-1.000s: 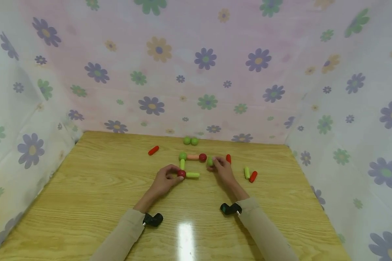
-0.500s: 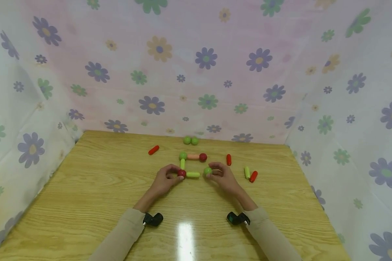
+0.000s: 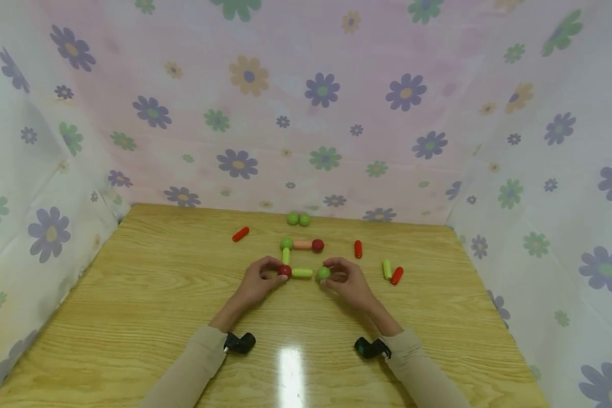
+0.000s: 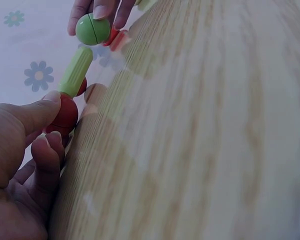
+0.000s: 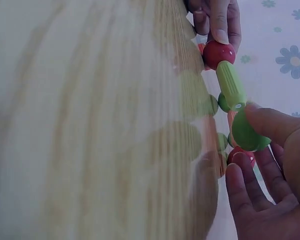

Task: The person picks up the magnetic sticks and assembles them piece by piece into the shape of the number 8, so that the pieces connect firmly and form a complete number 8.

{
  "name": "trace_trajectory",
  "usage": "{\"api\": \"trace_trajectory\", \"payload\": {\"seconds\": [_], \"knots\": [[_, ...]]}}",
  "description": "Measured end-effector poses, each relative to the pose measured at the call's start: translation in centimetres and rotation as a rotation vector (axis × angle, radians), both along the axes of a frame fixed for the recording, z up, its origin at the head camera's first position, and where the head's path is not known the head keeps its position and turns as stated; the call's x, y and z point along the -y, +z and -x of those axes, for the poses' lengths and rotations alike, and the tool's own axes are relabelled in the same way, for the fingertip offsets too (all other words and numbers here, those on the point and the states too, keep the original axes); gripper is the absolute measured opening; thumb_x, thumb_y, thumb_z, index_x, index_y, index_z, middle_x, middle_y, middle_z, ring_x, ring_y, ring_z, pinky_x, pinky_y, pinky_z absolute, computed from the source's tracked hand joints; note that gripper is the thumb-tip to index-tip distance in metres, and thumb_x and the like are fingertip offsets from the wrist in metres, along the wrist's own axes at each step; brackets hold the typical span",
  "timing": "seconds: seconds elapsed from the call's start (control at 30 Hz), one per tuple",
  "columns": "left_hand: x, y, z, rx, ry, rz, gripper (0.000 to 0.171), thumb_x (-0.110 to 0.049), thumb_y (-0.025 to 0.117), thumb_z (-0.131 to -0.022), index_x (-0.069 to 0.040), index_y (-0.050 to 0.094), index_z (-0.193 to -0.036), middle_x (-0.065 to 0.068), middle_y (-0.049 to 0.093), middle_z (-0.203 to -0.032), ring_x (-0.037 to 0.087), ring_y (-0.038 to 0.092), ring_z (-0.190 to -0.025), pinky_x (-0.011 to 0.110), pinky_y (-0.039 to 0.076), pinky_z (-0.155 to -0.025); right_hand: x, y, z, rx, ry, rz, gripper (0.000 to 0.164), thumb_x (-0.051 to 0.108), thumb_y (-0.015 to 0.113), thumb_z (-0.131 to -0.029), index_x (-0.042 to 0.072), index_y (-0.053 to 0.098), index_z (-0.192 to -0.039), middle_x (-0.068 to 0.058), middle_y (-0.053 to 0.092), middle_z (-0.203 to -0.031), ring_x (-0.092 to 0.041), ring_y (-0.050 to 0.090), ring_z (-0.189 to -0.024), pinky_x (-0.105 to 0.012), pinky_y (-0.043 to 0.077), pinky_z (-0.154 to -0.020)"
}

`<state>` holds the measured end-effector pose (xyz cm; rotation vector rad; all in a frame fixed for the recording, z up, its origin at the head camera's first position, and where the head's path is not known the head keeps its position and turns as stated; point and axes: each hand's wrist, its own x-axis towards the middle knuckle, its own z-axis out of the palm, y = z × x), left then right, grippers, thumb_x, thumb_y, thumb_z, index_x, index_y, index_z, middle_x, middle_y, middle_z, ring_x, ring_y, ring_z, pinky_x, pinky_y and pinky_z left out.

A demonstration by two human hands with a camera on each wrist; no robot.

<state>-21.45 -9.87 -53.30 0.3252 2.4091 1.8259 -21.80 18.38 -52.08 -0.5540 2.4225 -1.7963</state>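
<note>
My left hand (image 3: 256,281) pinches a dark red ball (image 3: 284,272) at the corner of a chain of balls and rods. From that ball a yellow-green rod (image 3: 302,273) points right, and a second yellow-green rod (image 3: 285,256) runs back to a green ball (image 3: 286,243). An orange rod (image 3: 302,245) links this green ball to another dark red ball (image 3: 318,245). My right hand (image 3: 352,283) holds a loose green ball (image 5: 247,131) between thumb and fingers, close to the free end of the right-pointing rod. A small gap shows between them in the left wrist view.
Two green balls (image 3: 298,219) sit together near the table's back edge. One red rod (image 3: 241,234) lies at the left, another red rod (image 3: 358,249) behind my right hand. Farther right, a yellow-green rod (image 3: 387,270) lies beside a red rod (image 3: 396,276). Flowered cloth (image 3: 326,124) surrounds the wooden table.
My right hand has brought its green ball forward toward me and slightly left, from near the far dark red ball to the rod's end. The left hand has stayed on its ball.
</note>
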Motion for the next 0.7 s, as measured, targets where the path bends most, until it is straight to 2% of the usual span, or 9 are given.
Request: {"api": "trace_trajectory", "payload": {"seconds": [0.13,0.43,0.7], "knots": [[0.01,0.12,-0.03,-0.002,-0.003,-0.009,0.028,-0.019,0.077,-0.093,-0.010,0.067,-0.118,0.011,0.069,-0.116,0.014,0.053,-0.067,0.025,0.044,-0.061,0.08,0.11,0.08,-0.008,-0.016,-0.030,0.035,-0.001,0.077,-0.088,-0.001,0.067,-0.122,-0.020,0.067,-0.117,-0.033,0.064,-0.105,-0.025,0.056,-0.084],[-0.06,-0.02,0.07,-0.011,-0.002,-0.001,0.027,-0.019,0.076,-0.094,-0.011,0.068,-0.118,0.009,0.069,-0.116,0.013,0.055,-0.067,0.025,0.046,-0.062,-0.08,-0.19,0.37,-0.010,0.002,-0.048,0.035,0.003,0.078,-0.089,0.000,0.069,-0.123,-0.020,0.070,-0.116,-0.035,0.068,-0.103,-0.032,0.057,-0.087],[-0.05,0.21,-0.03,-0.002,-0.003,-0.003,0.028,-0.019,0.077,-0.093,-0.010,0.068,-0.118,0.011,0.070,-0.117,0.014,0.054,-0.068,0.024,0.045,-0.062,0.22,0.31,0.25,-0.004,-0.006,-0.075,0.036,-0.004,0.075,-0.089,-0.004,0.068,-0.123,-0.025,0.070,-0.115,-0.040,0.067,-0.103,-0.036,0.057,-0.087]]}}
